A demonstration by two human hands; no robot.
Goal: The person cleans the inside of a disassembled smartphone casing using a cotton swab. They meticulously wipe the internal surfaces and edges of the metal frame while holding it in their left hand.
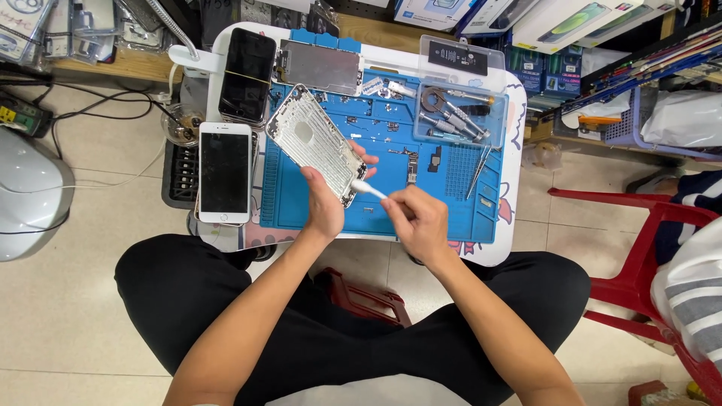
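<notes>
Table (502, 113): small and white, set just beyond the knees, so everything on it is in arm's reach.
Mat (436, 203): blue, covers most of the table; shallow wells hold loose small parts, likely to stop them rolling off.
Boxes (571, 22): flat white and blue cartons, stacked on the shelf at top right; each shows a picture of a phone.
White phone (224, 171): face up on the table's left edge, apart from the work.
Black phone (247, 74): face up at top left, beside a bare metal plate (320, 66).
Tray (457, 98): clear plastic, top right of the mat; keeps drivers together. A dark label strip lies across its far rim.
Shell (316, 143): silver phone back, inside facing up, held tilted above the mat's middle.
Left hand (325, 203): fingers clamped on the shell's lower edge, steadying it.
Right hand (420, 216): fingers pinched together on the stick.
Stick (368, 189): small and white, tip touching the shell's lower corner.
Tweezers (477, 171): lie on the mat at right, near the right hand.
</notes>
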